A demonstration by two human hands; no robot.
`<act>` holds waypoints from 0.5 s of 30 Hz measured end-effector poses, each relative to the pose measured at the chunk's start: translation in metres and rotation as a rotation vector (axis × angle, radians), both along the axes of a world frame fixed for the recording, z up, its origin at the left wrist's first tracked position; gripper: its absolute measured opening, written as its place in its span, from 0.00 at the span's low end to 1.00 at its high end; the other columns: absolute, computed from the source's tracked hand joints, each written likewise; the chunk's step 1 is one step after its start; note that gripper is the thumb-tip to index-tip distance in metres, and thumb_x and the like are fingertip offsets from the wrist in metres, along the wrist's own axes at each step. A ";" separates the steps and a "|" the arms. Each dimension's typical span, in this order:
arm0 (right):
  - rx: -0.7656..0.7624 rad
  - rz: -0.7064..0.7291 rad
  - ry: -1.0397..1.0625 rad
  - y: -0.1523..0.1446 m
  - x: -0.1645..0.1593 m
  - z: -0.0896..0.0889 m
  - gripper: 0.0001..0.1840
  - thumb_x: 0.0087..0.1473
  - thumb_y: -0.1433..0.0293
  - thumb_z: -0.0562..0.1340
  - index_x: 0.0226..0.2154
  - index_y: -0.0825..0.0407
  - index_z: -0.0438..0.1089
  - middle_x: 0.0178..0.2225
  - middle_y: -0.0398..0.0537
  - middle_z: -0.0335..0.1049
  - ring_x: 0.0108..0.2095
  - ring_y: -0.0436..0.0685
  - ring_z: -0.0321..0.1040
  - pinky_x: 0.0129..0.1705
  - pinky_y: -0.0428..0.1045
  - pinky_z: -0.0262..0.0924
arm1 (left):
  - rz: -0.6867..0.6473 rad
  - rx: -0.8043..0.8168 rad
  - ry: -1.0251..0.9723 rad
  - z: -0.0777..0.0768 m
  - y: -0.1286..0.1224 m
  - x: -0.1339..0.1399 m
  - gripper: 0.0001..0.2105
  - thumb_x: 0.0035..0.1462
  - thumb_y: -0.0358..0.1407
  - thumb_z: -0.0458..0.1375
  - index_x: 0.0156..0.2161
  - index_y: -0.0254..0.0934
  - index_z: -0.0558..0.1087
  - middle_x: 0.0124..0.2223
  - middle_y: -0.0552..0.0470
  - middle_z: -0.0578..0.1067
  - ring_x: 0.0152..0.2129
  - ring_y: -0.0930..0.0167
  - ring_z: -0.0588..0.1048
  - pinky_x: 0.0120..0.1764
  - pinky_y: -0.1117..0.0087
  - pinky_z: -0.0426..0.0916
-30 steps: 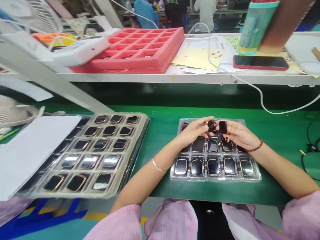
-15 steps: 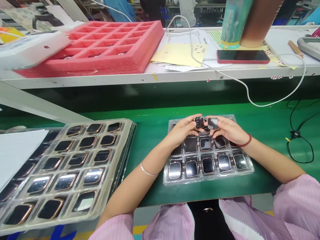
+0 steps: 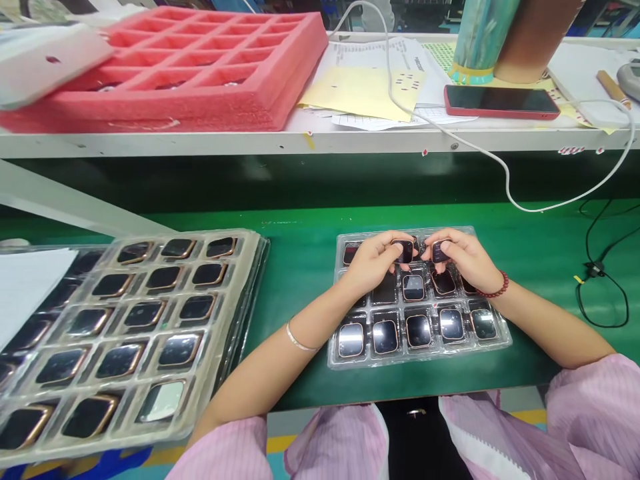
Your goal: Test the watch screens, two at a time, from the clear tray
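My left hand [image 3: 376, 259] is closed on a smartwatch case [image 3: 405, 251] with a dark screen and a gold-coloured rim, the thumb lying over its face. A second such watch case [image 3: 439, 251] is pinched in my right hand [image 3: 463, 257], thumb on the screen. Both hands are held over the far rows of a clear plastic tray [image 3: 425, 360]. Several more watch cases, such as one at the near side [image 3: 418, 331], sit in its pockets. My fingers hide part of the far row.
On the left stands a stack of trays [image 3: 200, 407] holding several watch cases, partly under a white sheet [image 3: 30, 283]. A shelf [image 3: 240, 143] above bears a pink foam tray [image 3: 280, 100], papers and a phone [image 3: 500, 101]. A white cable [image 3: 500, 167] hangs in front; a black cable [image 3: 595, 268] lies right.
My hands have moved slightly apart, each keeping its watch case. The right-hand case has turned, and my right thumb now lies on its screen. The whole view has shifted a little.
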State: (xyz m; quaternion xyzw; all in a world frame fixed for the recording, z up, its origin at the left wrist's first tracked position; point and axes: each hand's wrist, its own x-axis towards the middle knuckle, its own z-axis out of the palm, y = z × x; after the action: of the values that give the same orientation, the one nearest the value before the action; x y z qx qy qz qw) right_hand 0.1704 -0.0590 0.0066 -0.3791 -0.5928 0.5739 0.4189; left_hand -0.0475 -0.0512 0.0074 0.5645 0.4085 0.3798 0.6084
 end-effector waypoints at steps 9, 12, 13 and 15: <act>0.058 0.007 -0.057 -0.002 -0.002 -0.003 0.11 0.59 0.66 0.65 0.45 0.51 0.71 0.37 0.48 0.78 0.27 0.49 0.72 0.30 0.47 0.71 | -0.005 0.020 -0.029 -0.005 0.000 0.000 0.13 0.58 0.31 0.58 0.48 0.34 0.73 0.43 0.46 0.80 0.28 0.72 0.79 0.27 0.75 0.68; 0.061 0.007 -0.074 -0.003 -0.002 -0.004 0.11 0.60 0.66 0.64 0.44 0.52 0.71 0.36 0.48 0.78 0.26 0.48 0.71 0.31 0.47 0.71 | -0.002 0.025 -0.018 -0.005 0.000 0.000 0.12 0.59 0.31 0.58 0.48 0.33 0.74 0.42 0.46 0.80 0.26 0.73 0.79 0.26 0.75 0.67; 0.062 0.008 -0.077 -0.003 -0.002 -0.005 0.11 0.60 0.65 0.64 0.44 0.52 0.71 0.36 0.48 0.78 0.26 0.48 0.71 0.31 0.47 0.71 | -0.002 0.026 -0.015 -0.005 -0.001 0.000 0.12 0.59 0.32 0.58 0.48 0.33 0.74 0.42 0.46 0.80 0.26 0.73 0.79 0.26 0.75 0.67; 0.066 0.013 -0.081 -0.003 -0.002 -0.005 0.12 0.61 0.64 0.64 0.45 0.52 0.71 0.37 0.48 0.78 0.26 0.49 0.71 0.31 0.47 0.72 | -0.002 0.032 -0.012 -0.005 -0.001 0.000 0.12 0.59 0.32 0.58 0.47 0.33 0.74 0.44 0.45 0.81 0.26 0.74 0.79 0.26 0.75 0.67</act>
State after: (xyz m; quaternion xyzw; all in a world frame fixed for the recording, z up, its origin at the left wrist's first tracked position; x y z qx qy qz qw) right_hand 0.1688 -0.0620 0.0015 -0.3841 -0.6301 0.5410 0.4033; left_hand -0.0475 -0.0522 0.0023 0.5722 0.3983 0.3891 0.6021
